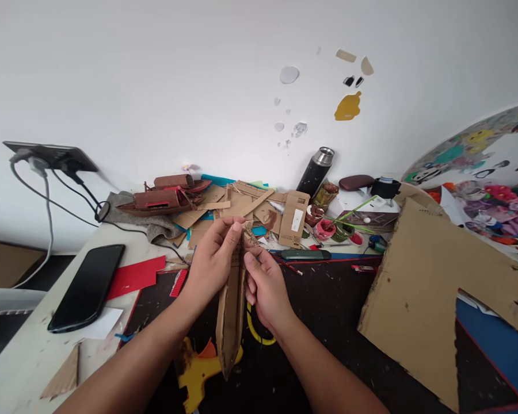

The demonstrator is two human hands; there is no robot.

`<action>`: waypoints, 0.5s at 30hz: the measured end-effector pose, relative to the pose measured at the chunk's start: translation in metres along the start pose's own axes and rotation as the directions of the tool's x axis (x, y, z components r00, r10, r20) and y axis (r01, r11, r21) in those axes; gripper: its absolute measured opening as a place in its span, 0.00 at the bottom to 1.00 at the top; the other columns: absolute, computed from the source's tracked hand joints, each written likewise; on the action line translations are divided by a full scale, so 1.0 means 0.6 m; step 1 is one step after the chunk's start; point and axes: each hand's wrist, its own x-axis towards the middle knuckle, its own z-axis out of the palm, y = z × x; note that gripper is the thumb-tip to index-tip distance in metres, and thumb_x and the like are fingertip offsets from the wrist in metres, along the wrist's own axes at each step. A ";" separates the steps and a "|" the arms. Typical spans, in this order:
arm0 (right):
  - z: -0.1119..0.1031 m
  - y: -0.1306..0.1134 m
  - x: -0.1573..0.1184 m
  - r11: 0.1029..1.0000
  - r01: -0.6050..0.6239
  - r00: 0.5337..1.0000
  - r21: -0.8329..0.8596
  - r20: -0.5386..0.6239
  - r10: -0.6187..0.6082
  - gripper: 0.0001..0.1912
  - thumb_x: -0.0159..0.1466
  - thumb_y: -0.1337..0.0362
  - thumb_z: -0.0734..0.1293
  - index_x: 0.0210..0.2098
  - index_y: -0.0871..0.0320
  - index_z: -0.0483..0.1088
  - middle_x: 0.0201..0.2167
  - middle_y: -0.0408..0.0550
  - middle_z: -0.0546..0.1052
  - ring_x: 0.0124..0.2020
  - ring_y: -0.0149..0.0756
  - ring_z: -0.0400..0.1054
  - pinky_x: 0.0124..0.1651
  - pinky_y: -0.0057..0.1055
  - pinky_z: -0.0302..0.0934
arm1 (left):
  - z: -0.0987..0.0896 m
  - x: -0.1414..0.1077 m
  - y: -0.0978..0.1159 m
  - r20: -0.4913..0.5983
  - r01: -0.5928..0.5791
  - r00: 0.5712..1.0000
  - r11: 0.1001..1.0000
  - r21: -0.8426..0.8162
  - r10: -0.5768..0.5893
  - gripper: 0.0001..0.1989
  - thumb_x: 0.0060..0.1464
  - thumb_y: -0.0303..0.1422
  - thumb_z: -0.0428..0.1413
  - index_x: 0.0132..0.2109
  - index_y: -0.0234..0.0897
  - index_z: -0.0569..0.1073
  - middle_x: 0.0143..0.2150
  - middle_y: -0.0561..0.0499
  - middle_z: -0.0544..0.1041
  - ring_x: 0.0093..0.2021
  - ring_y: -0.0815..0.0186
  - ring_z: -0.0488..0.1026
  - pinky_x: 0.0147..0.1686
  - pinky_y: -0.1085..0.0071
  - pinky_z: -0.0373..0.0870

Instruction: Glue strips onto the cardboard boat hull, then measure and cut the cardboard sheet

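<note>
Between my two hands is a narrow cardboard boat hull point(231, 322), its pointed end aimed down toward me and its inside facing up. My left hand point(216, 253) grips the hull's far end from the left, thumb on top. My right hand point(265, 282) pinches its right wall near the same end. A small cardboard flap point(248, 227) stands out at that far tip, partly behind the fingers. Beneath the hull lies a yellow glue gun point(194, 374), partly covered by it. A yellow ring-shaped handle point(256, 330) shows below my right hand.
Brown model boats point(164, 198) stand at the back left, beside cardboard scraps point(237, 201). Paint jars point(325, 229), a black flask point(315, 172) and a green cutter point(305, 255) are behind my hands. A large cardboard sheet point(414, 299) lies right; a phone point(88, 287) lies left.
</note>
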 end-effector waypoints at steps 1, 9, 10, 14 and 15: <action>0.000 0.000 0.000 1.000 -0.001 1.000 -0.006 0.001 0.001 0.28 0.59 0.40 0.79 0.40 0.54 0.69 0.12 0.25 0.60 0.10 0.21 0.45 0.11 0.17 0.47 | 0.000 0.000 0.000 -0.004 0.000 1.000 1.000 -0.006 0.000 0.20 0.68 0.51 0.58 0.51 0.38 0.78 0.39 0.51 0.79 0.39 0.63 0.77 0.42 0.68 0.73; -0.001 0.008 -0.001 0.998 -0.021 0.999 -0.060 0.049 0.024 0.29 0.60 0.39 0.77 0.42 0.56 0.71 0.13 0.26 0.62 0.09 0.22 0.46 0.11 0.18 0.48 | -0.002 0.000 0.006 -0.019 0.039 0.999 0.994 -0.099 -0.041 0.23 0.67 0.52 0.59 0.55 0.38 0.76 0.36 0.51 0.79 0.35 0.63 0.76 0.36 0.69 0.72; -0.001 0.010 -0.001 0.998 -0.022 0.998 -0.060 0.051 0.025 0.28 0.61 0.39 0.78 0.41 0.56 0.71 0.13 0.26 0.61 0.09 0.21 0.46 0.11 0.18 0.48 | -0.002 0.000 0.008 -0.022 0.037 0.999 0.995 -0.093 -0.039 0.23 0.67 0.52 0.58 0.54 0.38 0.76 0.36 0.51 0.79 0.36 0.63 0.76 0.36 0.69 0.72; 0.001 0.012 -0.002 0.999 -0.004 1.000 -0.049 0.027 0.005 0.27 0.60 0.40 0.78 0.39 0.56 0.70 0.13 0.26 0.60 0.10 0.21 0.45 0.11 0.18 0.47 | -0.004 -0.001 0.011 -0.017 0.014 1.000 1.000 -0.010 -0.014 0.22 0.70 0.52 0.54 0.54 0.38 0.76 0.39 0.48 0.82 0.41 0.60 0.78 0.42 0.67 0.74; 0.001 0.011 -0.002 0.999 0.000 1.000 -0.046 0.019 0.001 0.27 0.60 0.40 0.79 0.39 0.56 0.70 0.13 0.26 0.60 0.10 0.21 0.45 0.11 0.18 0.47 | -0.004 -0.001 0.011 -0.010 0.013 1.000 1.000 0.012 -0.013 0.23 0.71 0.52 0.53 0.55 0.38 0.75 0.41 0.48 0.82 0.44 0.60 0.79 0.45 0.66 0.74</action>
